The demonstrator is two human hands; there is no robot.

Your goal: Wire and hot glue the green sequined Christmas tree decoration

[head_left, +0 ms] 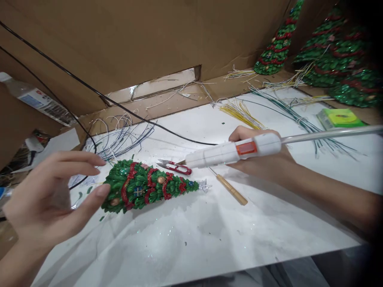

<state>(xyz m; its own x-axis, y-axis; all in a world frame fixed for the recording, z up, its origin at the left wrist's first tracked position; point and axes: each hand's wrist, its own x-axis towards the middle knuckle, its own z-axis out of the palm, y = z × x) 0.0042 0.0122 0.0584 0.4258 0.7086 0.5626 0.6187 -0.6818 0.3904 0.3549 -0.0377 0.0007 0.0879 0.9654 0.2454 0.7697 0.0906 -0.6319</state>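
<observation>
A small green Christmas tree figurine [155,184] with red garlands lies on its side on the white work surface, its clear star [204,185] pointing right. My left hand [56,195] is at the tree's base, thumb and fingers apart and curved; the thumb tip overlaps the base edge, and whether it touches I cannot tell. My right hand [254,159] grips a white hot glue gun [218,154] with a glue stick [326,134] sticking out of its back. The gun's nozzle points left, above red thread snips [176,167]. Below the gun lies a wooden-handled awl [232,190].
Bundles of blue-white wires [122,139], yellow wires [241,113] and green wires [295,113] lie about. More Christmas trees [275,48] stand back right, near a yellow-green box [341,118]. A black cord [131,111] crosses the surface. A plastic bottle [37,99] lies left, by the cardboard wall [119,44].
</observation>
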